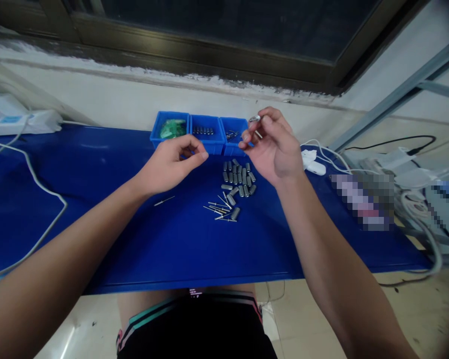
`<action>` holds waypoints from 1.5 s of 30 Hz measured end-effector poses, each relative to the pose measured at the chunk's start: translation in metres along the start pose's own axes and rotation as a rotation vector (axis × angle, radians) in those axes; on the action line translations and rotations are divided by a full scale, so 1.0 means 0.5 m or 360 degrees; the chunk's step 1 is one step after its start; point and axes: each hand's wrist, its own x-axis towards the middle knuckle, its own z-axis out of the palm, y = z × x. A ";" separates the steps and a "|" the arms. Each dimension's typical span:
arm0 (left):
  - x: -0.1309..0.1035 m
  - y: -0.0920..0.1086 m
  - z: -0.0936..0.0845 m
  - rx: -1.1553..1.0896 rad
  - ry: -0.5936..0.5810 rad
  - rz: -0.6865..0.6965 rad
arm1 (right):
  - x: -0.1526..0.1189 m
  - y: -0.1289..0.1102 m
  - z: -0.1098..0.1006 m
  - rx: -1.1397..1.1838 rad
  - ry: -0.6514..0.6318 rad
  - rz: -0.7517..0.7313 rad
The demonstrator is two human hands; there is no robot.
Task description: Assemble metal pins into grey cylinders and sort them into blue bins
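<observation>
Right hand [275, 149] up, and you've got a small silver piece [254, 119] pinched in the fingertips, raised above the right bin [234, 122] by the far edge of the blue table [194, 254]! Your left hand [170, 162] hangs in front of the left bin [170, 115], apart from the right, fingers half curled; whether thumb and finger meet on anything, I can't tell.

Now the count: a row of dark cylinders [203, 131] is already in the middle bin [206, 121], and small metal bits lie in the right one. Outside, plenty looks left: grey cylinders [244, 175] bunched loose below your right hand, thin pins [219, 208] scattered just nearer the front edge, one lone pin [164, 201] off left. Farther out, green packets [172, 128] fill the left bin, and a white cable [41, 187] runs down the table's left side.
</observation>
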 end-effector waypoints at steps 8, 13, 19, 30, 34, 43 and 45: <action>-0.003 -0.007 -0.019 0.0678 -0.0349 0.0074 | 0.011 0.027 -0.034 0.0159 -0.0039 0.0427; -0.006 -0.031 -0.065 0.1209 -0.0715 -0.0076 | 0.023 0.051 -0.060 0.0174 0.0146 0.0592; -0.003 -0.051 -0.104 0.1167 -0.0844 -0.0224 | 0.037 0.068 -0.069 0.0106 0.0353 0.0745; -0.009 -0.029 -0.140 0.0955 -0.0940 -0.0377 | 0.034 0.068 -0.059 -0.0079 0.0407 0.0703; -0.011 -0.033 -0.133 0.0874 -0.1029 -0.0375 | 0.034 0.058 -0.050 -0.0161 0.0426 0.0661; -0.013 -0.024 -0.111 0.0929 -0.1049 -0.0464 | -0.007 0.060 0.027 -0.0793 -0.0098 0.0214; -0.014 -0.021 -0.109 0.0994 -0.1057 -0.0481 | -0.023 0.054 0.047 -0.0914 -0.0249 0.0126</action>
